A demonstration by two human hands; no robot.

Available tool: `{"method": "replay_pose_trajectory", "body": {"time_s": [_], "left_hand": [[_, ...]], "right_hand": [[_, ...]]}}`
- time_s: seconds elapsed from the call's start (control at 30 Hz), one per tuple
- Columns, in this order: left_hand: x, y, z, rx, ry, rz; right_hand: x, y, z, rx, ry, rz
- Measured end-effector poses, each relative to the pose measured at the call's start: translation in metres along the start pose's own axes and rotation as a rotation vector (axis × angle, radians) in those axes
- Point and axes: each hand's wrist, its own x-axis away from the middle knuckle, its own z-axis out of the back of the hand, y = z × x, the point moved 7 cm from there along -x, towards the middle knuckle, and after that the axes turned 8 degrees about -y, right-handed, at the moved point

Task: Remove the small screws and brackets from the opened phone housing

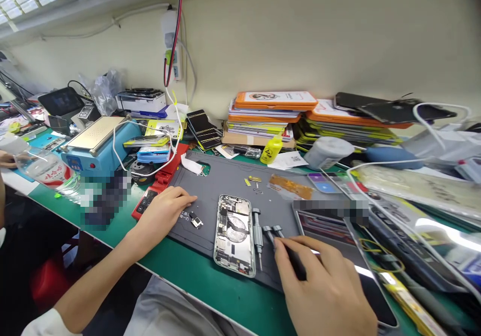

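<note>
Right hand [326,286] clenched round black-handled silver-tipped screwdriver [290,255], just right of opened silver phone chassis [235,236] on grey work mat [225,181]; left hand [165,208] empty, resting loose left of phone

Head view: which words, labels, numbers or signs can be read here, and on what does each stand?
No text is readable with certainty.
Yellow bottle: black sign, too small to read.
Orange packs: print too small.
Clear bag: red print, blurred.
Blue machine: front label too small.
Right hand, dark tool: no marking seen.
</note>
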Motion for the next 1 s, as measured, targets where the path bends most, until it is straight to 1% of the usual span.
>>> {"method": "replay_pose_trajectory", "body": {"time_s": [0.1, 0.2, 0.27, 0.33, 0.37, 0.43, 0.53, 0.6, 0.63, 0.7, 0.77, 0.83, 0.9, 1.0], "left_hand": [[0.005, 0.002, 0.006, 0.002, 0.071, 0.007], [0.012, 0.008, 0.011, -0.005, 0.128, -0.014], [0.017, 0.015, 0.012, -0.015, 0.129, -0.058], [0.019, 0.024, 0.010, -0.063, 0.078, -0.127], [0.020, 0.028, 0.008, -0.095, 0.042, -0.157], [0.020, 0.031, 0.005, -0.135, -0.024, -0.176], [0.020, 0.026, 0.003, -0.065, -0.078, -0.092], [0.020, 0.023, 0.002, 0.008, -0.102, -0.025], [0.020, 0.024, 0.002, 0.048, -0.107, 0.000], [0.019, 0.031, -0.001, 0.134, -0.103, 0.026], [0.018, 0.045, -0.005, 0.213, -0.074, 0.017], [0.015, 0.064, -0.011, 0.258, -0.049, -0.022], [0.011, 0.084, -0.022, 0.280, -0.074, -0.086], [0.005, 0.102, -0.034, 0.248, -0.077, -0.160]], "right_hand": [[0.000, -0.005, -0.003, 0.077, -0.019, 0.051], [0.000, -0.005, -0.005, 0.061, -0.013, 0.033], [0.000, -0.002, -0.005, 0.000, -0.001, -0.010], [0.000, 0.003, -0.003, -0.114, 0.024, -0.056], [0.001, 0.007, -0.002, -0.184, 0.032, -0.095], [0.004, 0.017, 0.001, -0.313, 0.055, -0.227], [0.016, 0.033, 0.006, -0.479, 0.141, -0.483], [0.022, 0.036, 0.007, -0.603, 0.204, -0.561], [0.022, 0.035, 0.006, -0.649, 0.218, -0.568], [0.021, 0.031, 0.006, -0.669, 0.217, -0.533], [0.016, 0.027, 0.007, -0.643, 0.187, -0.474], [0.013, 0.024, 0.008, -0.622, 0.164, -0.426], [0.013, 0.023, 0.010, -0.610, 0.157, -0.405], [0.013, 0.024, 0.010, -0.616, 0.141, -0.405]]}}
